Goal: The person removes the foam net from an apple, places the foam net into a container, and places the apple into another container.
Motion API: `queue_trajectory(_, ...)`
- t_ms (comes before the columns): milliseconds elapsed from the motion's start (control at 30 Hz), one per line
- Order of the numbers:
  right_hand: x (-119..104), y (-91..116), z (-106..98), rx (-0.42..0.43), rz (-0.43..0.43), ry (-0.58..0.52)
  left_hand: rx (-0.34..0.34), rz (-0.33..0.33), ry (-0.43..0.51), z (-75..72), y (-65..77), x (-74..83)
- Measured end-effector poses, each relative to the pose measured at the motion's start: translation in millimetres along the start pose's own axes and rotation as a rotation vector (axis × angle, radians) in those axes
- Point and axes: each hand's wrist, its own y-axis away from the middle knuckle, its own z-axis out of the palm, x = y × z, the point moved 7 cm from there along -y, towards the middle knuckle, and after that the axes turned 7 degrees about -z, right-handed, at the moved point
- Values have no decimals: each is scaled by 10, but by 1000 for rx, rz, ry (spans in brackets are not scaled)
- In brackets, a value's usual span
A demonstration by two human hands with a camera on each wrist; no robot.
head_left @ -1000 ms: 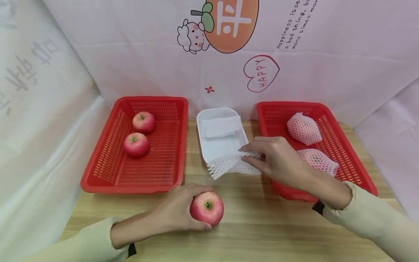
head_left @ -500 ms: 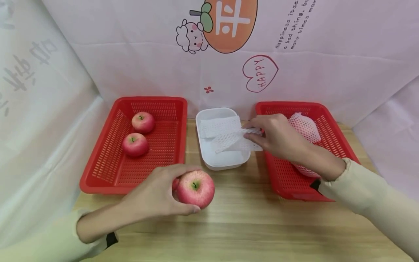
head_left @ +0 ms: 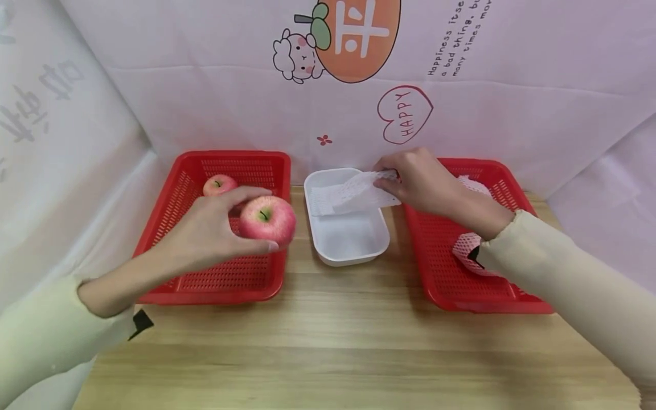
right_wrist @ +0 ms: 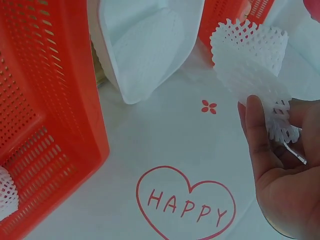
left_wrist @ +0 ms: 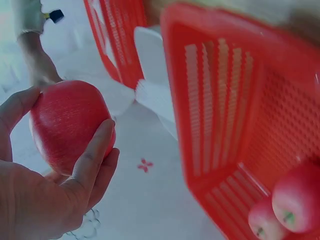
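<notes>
My left hand (head_left: 207,228) grips a red apple (head_left: 267,221) between thumb and fingers, raised over the right side of the left red basket (head_left: 246,297). In the left wrist view the fingers wrap round the apple (left_wrist: 70,125). My right hand (head_left: 422,179) pinches one end of a white foam net sleeve (head_left: 359,191) above the white tray (head_left: 351,250). In the right wrist view this net (right_wrist: 245,65) hangs flattened from thumb and fingers. Another foam net (head_left: 321,202) lies in the tray, partly covered by the held one.
Two loose apples (left_wrist: 300,200) sit in the left basket; my left hand hides one in the head view. The right red basket (head_left: 435,296) holds two net-wrapped apples (head_left: 466,250), partly behind my right arm. A printed cloth (head_left: 348,125) stands behind the wooden table (head_left: 318,341).
My left hand has lifted the apple off the table and moved it up and left over the left basket. My right hand has carried the foam net away from me, to above the tray's far end.
</notes>
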Motion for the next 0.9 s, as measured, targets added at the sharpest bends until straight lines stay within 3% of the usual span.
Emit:
queue_trajectory(100,61,-79,27,-21,13,-10,6,-30,-23,-93,-124,-64)
queue_trajectory(333,220,-235,168,-115,88,-49,-31,-173,12,-259,-460,-366)
queue_trajectory(533,326,-334,417,-212,166,-108,4,-201,1,-388,-723,-572)
queue_trajectory(733,396,-351,670,-286,226,-136,-12,-208,-24,-367,-934,-694)
queue_trajectory(900,425,-320,880,-368,236,-88,-61,-214,-87,-239,-1067,-769)
